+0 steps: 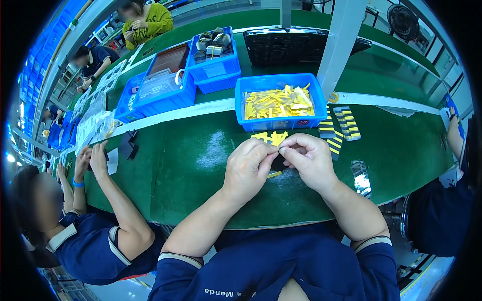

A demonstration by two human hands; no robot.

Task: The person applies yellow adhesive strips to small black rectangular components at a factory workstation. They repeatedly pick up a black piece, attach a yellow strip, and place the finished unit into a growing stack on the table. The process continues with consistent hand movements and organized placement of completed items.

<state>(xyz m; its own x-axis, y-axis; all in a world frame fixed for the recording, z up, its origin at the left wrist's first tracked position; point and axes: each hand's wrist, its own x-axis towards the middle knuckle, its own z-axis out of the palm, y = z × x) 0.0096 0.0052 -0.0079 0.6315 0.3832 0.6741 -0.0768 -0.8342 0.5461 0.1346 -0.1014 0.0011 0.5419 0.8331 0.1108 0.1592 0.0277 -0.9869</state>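
Just in front of me, my left hand [247, 168] and my right hand [312, 159] meet with thumbs and forefingers pinched together. Between them is a small black piece [277, 163], mostly covered by the fingers, so its kind cannot be made out. Loose yellow strips [273, 137] lie right behind my fingertips, and one yellow strip [274, 174] rests on the green table below them. Beyond stands a blue bin [283, 123] filled with yellow strips. Sheets with black and yellow bands [346, 123] lie to the right of the bin.
A shiny strip sheet [361, 178] lies right of my right forearm. Stacked blue bins [213, 67] stand at the back left, and a metal post [341, 45] rises behind the table. A co-worker [95, 236] sits close on my left; black folded pieces [129, 145] lie near them.
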